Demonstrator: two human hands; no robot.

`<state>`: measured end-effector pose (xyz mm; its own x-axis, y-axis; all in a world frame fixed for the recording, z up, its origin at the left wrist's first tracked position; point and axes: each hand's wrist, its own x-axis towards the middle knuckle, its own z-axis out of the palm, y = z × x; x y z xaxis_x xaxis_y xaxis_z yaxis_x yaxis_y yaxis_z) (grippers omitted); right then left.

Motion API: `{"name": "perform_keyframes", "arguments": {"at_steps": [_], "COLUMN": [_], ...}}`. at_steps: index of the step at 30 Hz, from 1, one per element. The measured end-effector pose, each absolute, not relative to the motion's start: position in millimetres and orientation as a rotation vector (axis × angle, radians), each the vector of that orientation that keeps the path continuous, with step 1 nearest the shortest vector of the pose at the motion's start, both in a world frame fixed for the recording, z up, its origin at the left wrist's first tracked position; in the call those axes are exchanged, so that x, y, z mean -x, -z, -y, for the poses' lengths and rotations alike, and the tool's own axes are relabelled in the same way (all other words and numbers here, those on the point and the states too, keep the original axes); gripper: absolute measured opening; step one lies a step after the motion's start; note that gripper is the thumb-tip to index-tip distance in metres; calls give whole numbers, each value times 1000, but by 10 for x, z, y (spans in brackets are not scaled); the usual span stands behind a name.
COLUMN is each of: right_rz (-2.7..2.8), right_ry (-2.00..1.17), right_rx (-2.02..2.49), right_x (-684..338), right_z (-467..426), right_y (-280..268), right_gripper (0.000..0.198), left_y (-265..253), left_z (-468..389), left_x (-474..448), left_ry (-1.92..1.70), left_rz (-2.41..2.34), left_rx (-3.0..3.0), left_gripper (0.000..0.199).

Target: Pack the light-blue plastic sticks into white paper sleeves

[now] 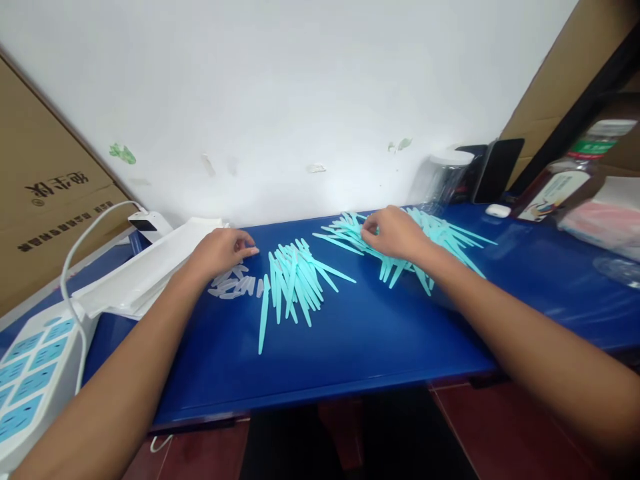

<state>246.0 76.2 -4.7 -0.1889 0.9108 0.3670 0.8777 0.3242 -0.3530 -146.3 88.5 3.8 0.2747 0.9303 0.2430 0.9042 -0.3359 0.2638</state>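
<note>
The left hand (220,252) rests with curled fingers on the small clear caps (235,283) near the tabletop's (350,347) back left. The right hand (395,233) pinches into the far pile of teal sticks (430,243) by the back edge; another stick pile (295,280) lies between
</note>
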Motion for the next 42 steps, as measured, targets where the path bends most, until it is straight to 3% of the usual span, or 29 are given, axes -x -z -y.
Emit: {"name": "perform_keyframes", "arguments": {"at_steps": [3, 9, 12, 21, 31, 42], "right_rz": [2163, 2449, 2456, 2144, 1997, 1965], "right_ry": [47, -514, -613, -537, -699, -714], "right_rx": [1509, 1148, 1166, 1205, 1039, 1094], "right_x": [-2401, -2166, -2162, -2230, -2171, -2182], "right_z": [-695, -488, -481, -542, -569, -543], "right_y": [87, 145, 147, 21, 82, 4], "right_gripper": [23, 27, 24, 11, 17, 22], "left_y": [-56, -82, -41, -29, -36, -80], "left_z": [-917, -898, -929, -807, -664, -615], "left_x": [1621, 1639, 1622, 1314, 985, 955], "left_ry": [-365, -288, -318, -536, -895, -865], "left_rz": [-1767, -1685, -1687, -1597, -1236, -1219], "left_rx": [-2411, -2289, -2293, -2312, -2024, -2031], "left_gripper": [37, 40, 36, 35, 36, 39]}}
